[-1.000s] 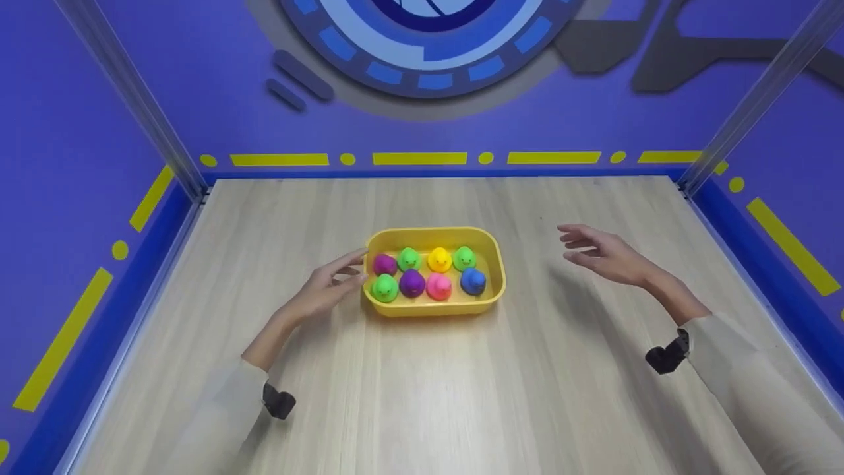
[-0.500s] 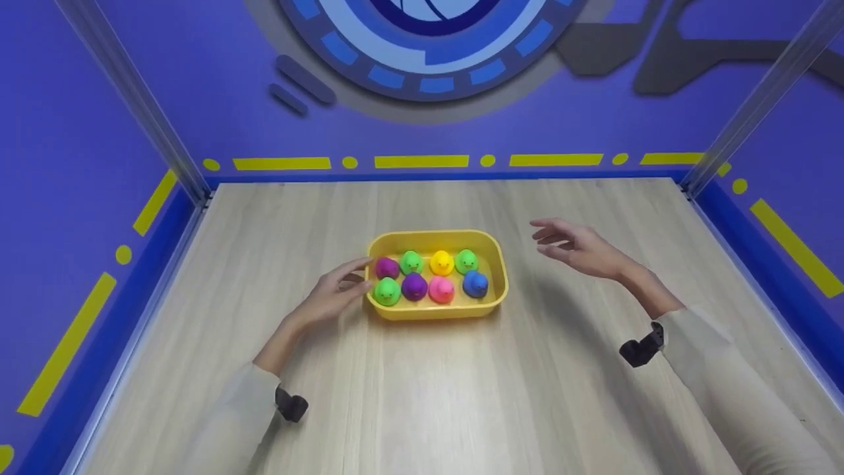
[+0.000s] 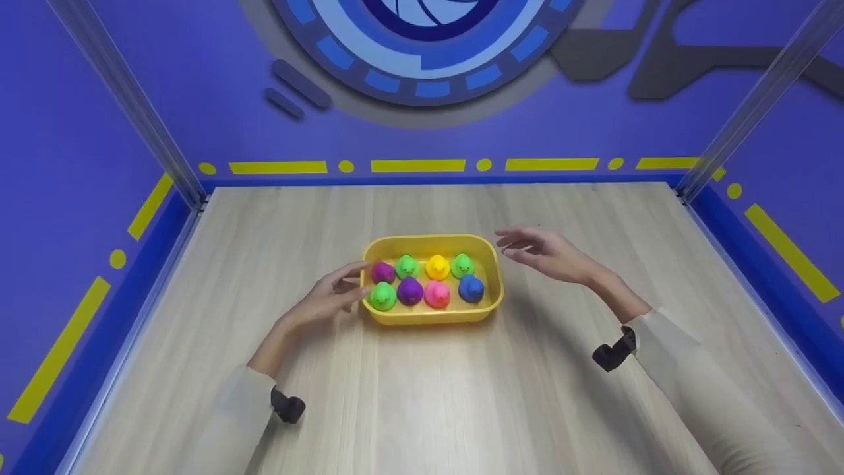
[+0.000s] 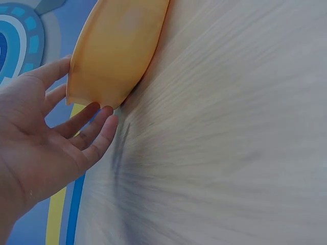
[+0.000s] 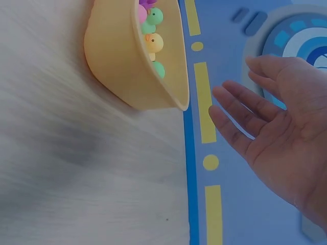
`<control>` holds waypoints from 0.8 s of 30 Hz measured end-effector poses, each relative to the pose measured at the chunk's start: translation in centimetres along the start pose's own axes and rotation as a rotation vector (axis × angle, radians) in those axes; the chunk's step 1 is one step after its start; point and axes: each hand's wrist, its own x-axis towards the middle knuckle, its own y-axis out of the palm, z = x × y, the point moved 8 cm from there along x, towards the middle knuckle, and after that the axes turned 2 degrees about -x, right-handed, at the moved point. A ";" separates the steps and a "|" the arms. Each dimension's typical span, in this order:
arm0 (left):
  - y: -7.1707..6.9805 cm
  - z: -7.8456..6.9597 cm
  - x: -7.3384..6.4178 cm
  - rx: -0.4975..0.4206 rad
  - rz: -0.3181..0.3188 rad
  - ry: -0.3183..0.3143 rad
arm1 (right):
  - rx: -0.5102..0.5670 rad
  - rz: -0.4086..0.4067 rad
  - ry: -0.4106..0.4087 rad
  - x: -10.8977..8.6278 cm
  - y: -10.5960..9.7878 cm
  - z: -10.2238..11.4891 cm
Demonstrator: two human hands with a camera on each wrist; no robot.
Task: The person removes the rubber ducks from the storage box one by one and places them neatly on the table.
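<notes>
A yellow plastic tub (image 3: 432,318) holds several small rubber ducks in two rows. Among them are a blue duck (image 3: 471,289), a pink duck (image 3: 437,294) and a yellow duck (image 3: 437,267). At the tub's left end is my left hand (image 3: 324,295), thumb and fingertips right at the rim and end wall. The left wrist view shows its loosely bent fingers (image 4: 87,122) against the tub's end. My right hand (image 3: 548,256) hovers just off the tub's right end, fingers extended and nothing in it; the right wrist view shows a gap between hand and tub.
Beneath the tub lies a pale wood-grain table (image 3: 428,396). Blue-purple panels (image 3: 422,145) with yellow dashes enclose it at the back and both sides, joined by metal corner posts. Each wrist carries a small black camera (image 3: 614,349).
My right hand has moved left, from well out over the table to close beside the tub's right end. My left hand stays at the left end, and the ducks keep their places.
</notes>
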 end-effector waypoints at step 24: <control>0.4 1.4 0.6 -0.168 -0.025 -0.050 | -0.019 0.091 0.028 4.0 3.6 -1.1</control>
